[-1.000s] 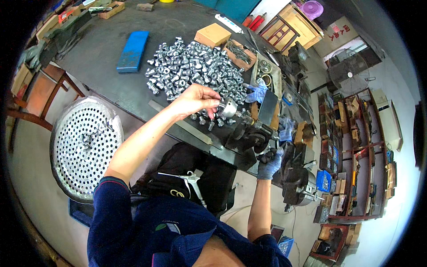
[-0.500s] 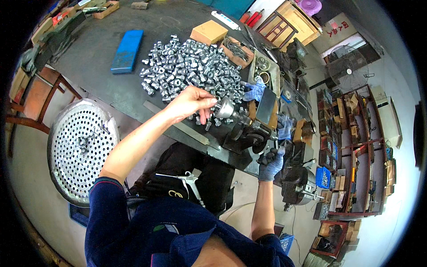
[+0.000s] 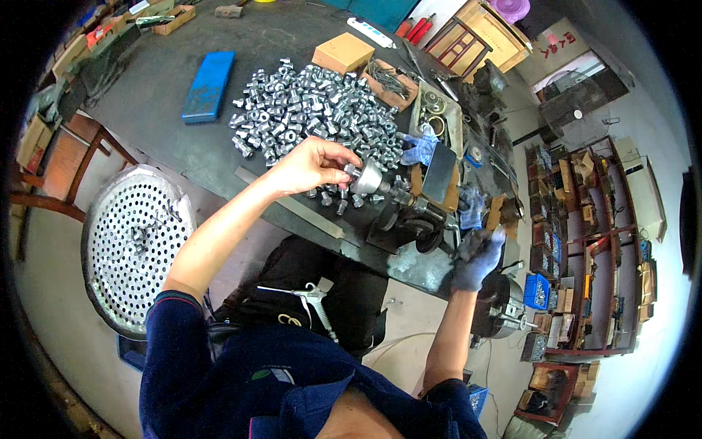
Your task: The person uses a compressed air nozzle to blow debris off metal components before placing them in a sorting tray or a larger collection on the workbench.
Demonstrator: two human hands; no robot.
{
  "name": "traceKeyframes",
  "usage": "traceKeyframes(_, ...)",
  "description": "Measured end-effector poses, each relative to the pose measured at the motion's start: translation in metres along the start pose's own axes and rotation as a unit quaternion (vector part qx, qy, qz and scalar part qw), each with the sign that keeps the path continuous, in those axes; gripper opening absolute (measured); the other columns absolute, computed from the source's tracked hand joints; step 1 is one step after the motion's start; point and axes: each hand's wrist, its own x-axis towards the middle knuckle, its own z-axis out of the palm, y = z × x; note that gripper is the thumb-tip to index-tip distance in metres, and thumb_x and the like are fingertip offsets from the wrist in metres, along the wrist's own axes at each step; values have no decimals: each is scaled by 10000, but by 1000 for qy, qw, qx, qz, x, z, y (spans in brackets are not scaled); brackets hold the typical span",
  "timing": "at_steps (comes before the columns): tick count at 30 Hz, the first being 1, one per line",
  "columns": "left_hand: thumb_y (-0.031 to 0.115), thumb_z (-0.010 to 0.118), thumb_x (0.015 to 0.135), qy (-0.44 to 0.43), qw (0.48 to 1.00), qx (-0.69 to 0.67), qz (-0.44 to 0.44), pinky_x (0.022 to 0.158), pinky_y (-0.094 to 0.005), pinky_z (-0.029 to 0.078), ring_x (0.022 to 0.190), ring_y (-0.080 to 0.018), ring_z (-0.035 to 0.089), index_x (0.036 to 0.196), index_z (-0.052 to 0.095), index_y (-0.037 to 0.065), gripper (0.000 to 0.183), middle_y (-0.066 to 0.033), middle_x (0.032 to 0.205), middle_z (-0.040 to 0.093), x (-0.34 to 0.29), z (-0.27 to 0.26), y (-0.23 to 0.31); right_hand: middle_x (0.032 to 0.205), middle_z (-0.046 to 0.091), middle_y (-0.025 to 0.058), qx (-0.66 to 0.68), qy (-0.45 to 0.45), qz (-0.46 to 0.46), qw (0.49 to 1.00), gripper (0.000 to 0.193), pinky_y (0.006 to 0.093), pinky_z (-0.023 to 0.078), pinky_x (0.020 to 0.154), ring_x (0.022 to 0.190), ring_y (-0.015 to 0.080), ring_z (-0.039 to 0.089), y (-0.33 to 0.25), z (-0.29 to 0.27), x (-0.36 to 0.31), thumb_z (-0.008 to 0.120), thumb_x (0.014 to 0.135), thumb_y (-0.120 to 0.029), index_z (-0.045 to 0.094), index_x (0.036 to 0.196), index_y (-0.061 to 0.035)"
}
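Note:
My bare left hand (image 3: 316, 165) pinches a small metal hex fitting (image 3: 352, 173) at the mouth of a silver cup-shaped holder (image 3: 368, 178). This holder sits on the end of the spindle of a dark bench machine (image 3: 413, 225), clamped by the table's near edge. On my right hand (image 3: 477, 262) is a grey-blue glove with dark fingers. It is beside the machine's right end, near a bent metal lever (image 3: 456, 235). Motion smears its fingers, so what they hold, if anything, is unclear. A large heap of metal fittings (image 3: 314, 110) lies just beyond my left hand.
On the dark table (image 3: 146, 95) are a blue case (image 3: 209, 86), a cardboard box (image 3: 342, 53), a phone (image 3: 438, 173) and a spare glove (image 3: 420, 148). A perforated round stool (image 3: 124, 241) stands at left. An air gun (image 3: 313, 296) lies on my lap. Shelves (image 3: 585, 249) line the right.
My right hand has swung to the right, away from the machine's near side. The left hand stays at the holder, its fingers a little closer around the fitting.

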Motion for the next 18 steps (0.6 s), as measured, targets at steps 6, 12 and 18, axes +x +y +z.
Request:
traceKeyframes(6, -13, 613, 809, 49, 998, -25, -23, 601, -232, 507, 633, -110, 616, 974, 609, -50, 169, -73, 780, 639, -2, 9, 6, 608, 514, 1, 118, 29, 47, 991, 331, 185, 230, 314, 387, 59, 333, 21, 12, 73, 579, 830, -399, 534, 728, -87)
traceKeyframes(12, 139, 580, 880, 123, 992, 42, -6, 505, -224, 478, 562, -98, 589, 915, 619, -34, 180, -52, 712, 616, 4, 21, 6, 752, 606, 8, 130, 60, -24, 989, 195, 221, 389, 466, 512, 69, 464, 87, -19, 116, 562, 837, -247, 596, 889, -62)
traceKeyframes(18, 162, 549, 901, 104, 994, 11, -19, 475, -231, 458, 540, -94, 558, 939, 552, -17, 182, -22, 660, 555, 2, 26, -1, 677, 578, -15, 25, 16, -33, 999, 234, 179, 328, 408, 475, 48, 444, 70, -16, 104, 551, 861, -309, 602, 870, -82)
